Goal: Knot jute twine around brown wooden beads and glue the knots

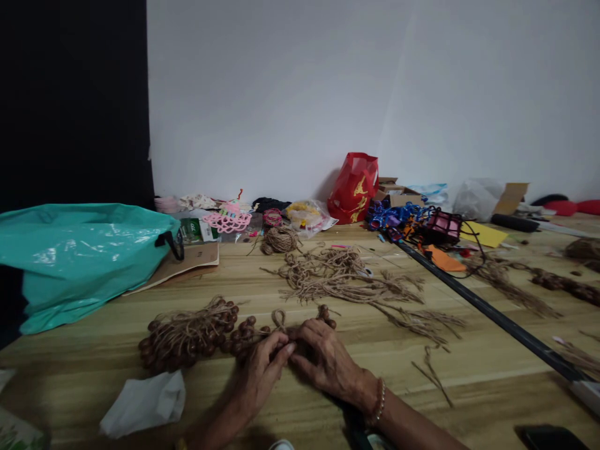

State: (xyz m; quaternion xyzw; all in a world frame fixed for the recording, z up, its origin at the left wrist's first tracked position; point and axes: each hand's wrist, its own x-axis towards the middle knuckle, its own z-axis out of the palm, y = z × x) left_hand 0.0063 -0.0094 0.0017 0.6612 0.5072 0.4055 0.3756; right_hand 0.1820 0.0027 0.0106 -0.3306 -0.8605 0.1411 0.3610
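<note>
Side by side on the wooden table, my left hand (265,369) and my right hand (325,359) pinch a piece of brown twine, its loop (279,319) standing up just beyond the fingertips. The exact spot they grip is partly hidden by the fingers. Round brown beads (244,334) lie beside my left hand, and a few more beads (325,315) show past my right knuckles. Farther left rests a heap of brown beads strung on twine (187,334). A beaded bracelet (379,400) circles my right wrist.
Behind the hands spreads a tangle of knotted twine (337,275), with a twine ball (280,240) near it. A turquoise bag (84,256) lies left, a white tissue (145,403) nearer. The red bag (354,187) stands by the wall. A black strip (487,306) crosses the right side.
</note>
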